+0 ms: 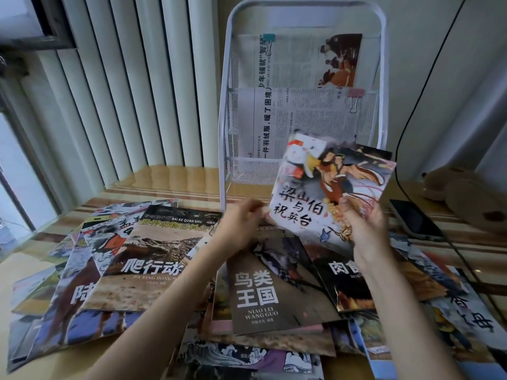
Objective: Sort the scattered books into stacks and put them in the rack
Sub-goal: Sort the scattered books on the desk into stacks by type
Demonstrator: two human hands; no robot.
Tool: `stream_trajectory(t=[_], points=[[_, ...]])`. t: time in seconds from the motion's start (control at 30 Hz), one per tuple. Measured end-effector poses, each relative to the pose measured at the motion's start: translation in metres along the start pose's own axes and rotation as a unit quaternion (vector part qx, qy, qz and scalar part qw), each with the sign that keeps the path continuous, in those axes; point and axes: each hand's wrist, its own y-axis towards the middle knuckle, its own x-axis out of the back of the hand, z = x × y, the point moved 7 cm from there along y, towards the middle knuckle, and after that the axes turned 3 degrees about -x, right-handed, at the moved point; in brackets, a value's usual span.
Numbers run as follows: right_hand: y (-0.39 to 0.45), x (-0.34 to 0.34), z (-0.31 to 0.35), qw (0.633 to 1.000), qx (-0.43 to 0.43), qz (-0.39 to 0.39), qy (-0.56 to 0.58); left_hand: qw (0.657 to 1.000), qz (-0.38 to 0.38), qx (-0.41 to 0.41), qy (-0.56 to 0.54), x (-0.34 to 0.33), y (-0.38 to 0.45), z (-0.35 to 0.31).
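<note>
A thin illustrated storybook (329, 185) with black brush lettering is lifted off the pile, tilted in front of the white wire rack (227, 133). My right hand (365, 226) grips its lower right edge, thumb on the cover. My left hand (241, 223) pinches its lower left corner. Under my arms lie several scattered books on the desk: a brown bird book (269, 286), a reptile encyclopedia (153, 259) at the left, and a dark animal book (345, 281) partly hidden by my right wrist.
The rack stands at the back centre and holds clipped newspapers (299, 105). A black phone (414, 220) with a cable and a brown plush toy (466, 196) lie at the right. Vertical blinds and a window are at the left.
</note>
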Motion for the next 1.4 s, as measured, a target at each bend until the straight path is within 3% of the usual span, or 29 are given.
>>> stream_trajectory(t=[0.1,0.23,0.33,0.4,0.53,0.63,0.73,0.9,1.1,1.23,1.33,1.4], points=[[0.002,0.015,-0.003,0.998,-0.002,-0.057,0.003,0.989,0.126,0.013,0.080,-0.046,0.029,-0.004],[0.005,0.034,0.004,0.993,0.027,-0.116,-0.022,0.975,0.182,0.048,0.119,-0.077,0.054,0.009],[0.008,0.046,0.007,0.986,0.045,-0.141,-0.071,0.911,0.310,0.060,0.265,-0.100,0.049,0.023],[0.010,0.046,0.008,0.983,0.052,-0.140,-0.106,0.895,0.344,0.057,0.279,-0.104,0.045,0.022],[0.010,0.043,0.023,0.980,0.069,-0.128,-0.133,0.922,0.316,0.037,0.223,-0.101,0.035,0.013],[0.007,0.045,0.035,0.985,0.068,-0.110,-0.113,0.908,0.345,-0.011,0.238,-0.100,0.023,0.012],[0.005,0.038,0.049,0.988,0.045,-0.046,-0.143,0.900,0.342,-0.030,0.267,-0.098,0.011,0.012],[0.001,0.013,0.071,0.964,0.028,0.084,-0.252,0.888,0.356,-0.061,0.285,-0.100,-0.014,0.002],[0.018,-0.017,0.074,0.926,0.109,0.086,-0.351,0.901,0.332,-0.066,0.270,-0.092,-0.026,-0.006],[0.029,-0.034,0.068,0.951,0.107,0.078,-0.280,0.911,0.310,-0.073,0.262,-0.084,-0.037,-0.014],[0.035,-0.046,0.051,0.972,0.072,0.068,-0.212,0.933,0.294,-0.026,0.207,-0.073,-0.027,-0.014],[0.038,-0.053,0.037,0.981,0.049,0.062,-0.179,0.932,0.247,-0.001,0.264,-0.057,-0.013,-0.001]])
